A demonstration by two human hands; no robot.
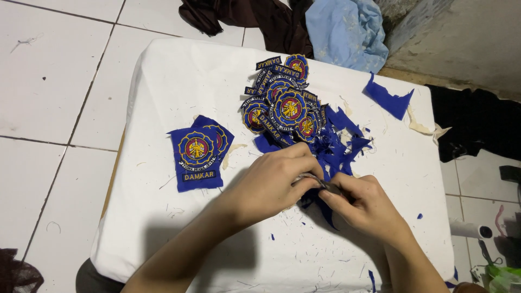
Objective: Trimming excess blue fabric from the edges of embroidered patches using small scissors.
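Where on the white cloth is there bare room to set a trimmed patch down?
Bare cloth lies left of the cut patch pile, above the uncut patches. Also the right edge beyond the scraps. Crowded around both hands.

Left hand [271, 182] curled, fingers pinched; right hand [364, 203] pinched alongside, touching.

L hand [274, 182] + R hand [363, 203] pinch blue scrap [325, 209] | patch pile [285, 103] behind | white cloth [179, 81]
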